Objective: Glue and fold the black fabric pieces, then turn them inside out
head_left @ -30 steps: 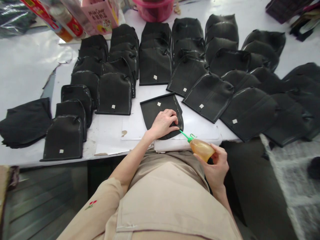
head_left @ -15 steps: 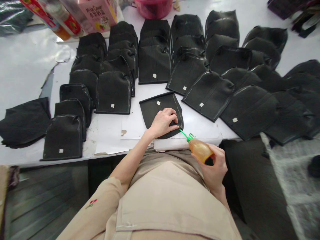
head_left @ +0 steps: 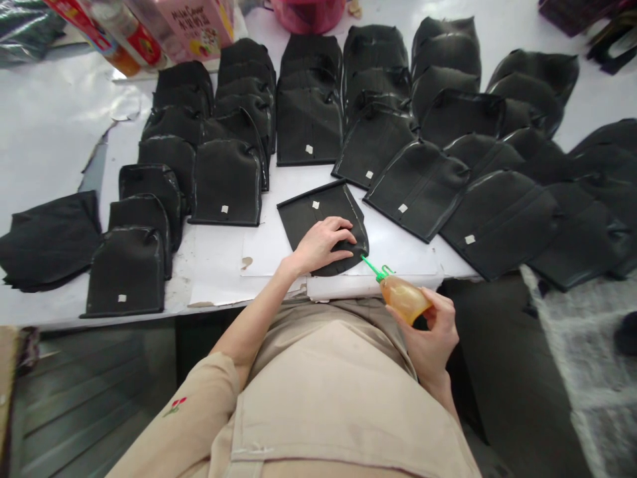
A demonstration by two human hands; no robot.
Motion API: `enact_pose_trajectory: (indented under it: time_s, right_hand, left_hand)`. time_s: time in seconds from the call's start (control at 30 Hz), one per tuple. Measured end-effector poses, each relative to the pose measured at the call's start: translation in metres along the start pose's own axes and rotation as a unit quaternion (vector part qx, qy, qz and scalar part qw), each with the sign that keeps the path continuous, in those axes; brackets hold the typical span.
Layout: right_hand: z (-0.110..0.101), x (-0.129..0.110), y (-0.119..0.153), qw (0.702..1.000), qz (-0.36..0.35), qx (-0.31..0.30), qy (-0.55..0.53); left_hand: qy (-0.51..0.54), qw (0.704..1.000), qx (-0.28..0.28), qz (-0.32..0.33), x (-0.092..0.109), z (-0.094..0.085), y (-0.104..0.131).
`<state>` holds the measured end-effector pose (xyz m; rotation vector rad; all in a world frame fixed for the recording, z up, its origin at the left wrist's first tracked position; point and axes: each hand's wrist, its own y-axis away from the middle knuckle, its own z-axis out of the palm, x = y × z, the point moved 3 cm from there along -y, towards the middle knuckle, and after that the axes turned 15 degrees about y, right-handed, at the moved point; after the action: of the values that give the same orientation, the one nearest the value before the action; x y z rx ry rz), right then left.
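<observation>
A black fabric or leather-like piece (head_left: 318, 226) with a small white tag lies flat on the white table in front of me. My left hand (head_left: 326, 244) rests on it, fingers spread and pressing it down. In my right hand (head_left: 432, 332) is a squeeze bottle (head_left: 405, 299) of amber liquid with a green nozzle, held tilted. The nozzle tip is at the right edge of the black piece, where a whitish line follows the border. My fingers partly cover the bottle's base.
Rows of overlapping black pieces (head_left: 308, 126) fan around the work spot. A stack of black pieces (head_left: 50, 239) lies at far left. Behind stand a pink box (head_left: 196, 26), bottles (head_left: 132, 36) and a pink basket (head_left: 308, 13). The table's front edge (head_left: 209, 305) runs near my waist.
My right hand has shifted slightly right with the bottle, and the nozzle tip has moved away from my left thumb along the piece's edge. My left hand stays nearly in place.
</observation>
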<state>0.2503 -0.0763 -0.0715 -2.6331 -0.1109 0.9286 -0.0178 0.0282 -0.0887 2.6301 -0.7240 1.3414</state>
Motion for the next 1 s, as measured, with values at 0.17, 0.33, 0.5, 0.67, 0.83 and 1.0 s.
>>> enact_pose_trajectory:
  time_s: [0.17, 0.33, 0.5, 0.67, 0.83, 1.0]
  right_hand:
    - [0.000, -0.004, 0.005, 1.000, 0.000, -0.020, -0.004]
    - [0.005, -0.008, 0.011, 0.999, -0.008, -0.044, -0.012]
    - [0.007, -0.010, 0.014, 0.999, -0.008, -0.047, -0.017]
    - [0.006, -0.007, 0.013, 0.999, 0.004, -0.044, -0.025]
    - [0.007, -0.010, 0.015, 0.997, -0.012, -0.059, -0.037]
    - [0.013, -0.014, 0.019, 0.995, -0.044, -0.076, -0.040]
  left_hand:
    - [-0.009, 1.000, 0.015, -0.002, -0.001, 0.003, 0.002]
    - [-0.009, 1.000, 0.020, -0.005, -0.001, 0.006, 0.001]
    - [0.000, 1.000, 0.024, 0.008, 0.003, 0.002, 0.003]
    - [-0.050, 0.998, 0.026, -0.006, 0.013, -0.013, 0.029]
    - [-0.074, 0.994, 0.053, -0.059, 0.008, -0.016, 0.058]
    - [-0.060, 0.991, 0.106, -0.054, -0.004, -0.005, 0.064]
